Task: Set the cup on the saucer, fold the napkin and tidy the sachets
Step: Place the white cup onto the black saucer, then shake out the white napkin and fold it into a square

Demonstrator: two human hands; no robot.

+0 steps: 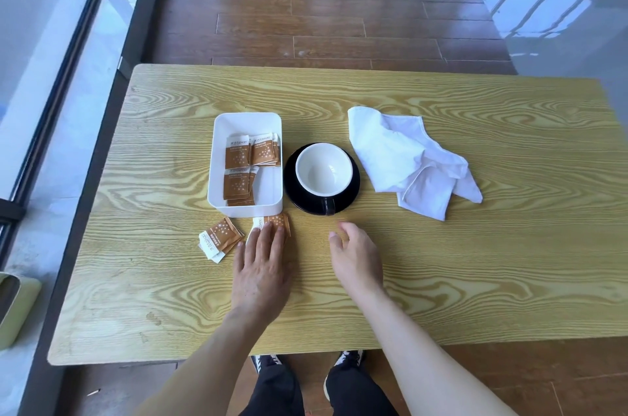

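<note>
Paper sachets (272,223) look light and slippery; the left hand (263,266) presses flat, fingers spread, on one. Best pinched by an edge. The right hand (356,257) hovers loosely curled, empty.

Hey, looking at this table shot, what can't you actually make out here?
All in the head view:
- Sachet under the left hand: fingers hide most of it, so their grip on it is unclear.
- Sachets in the white box: they overlap, so no exact count; print too small to read.
- Cup handle: only its dark near part shows below the rim.
- Crumpled napkin: its folds hide its full shape.
</note>
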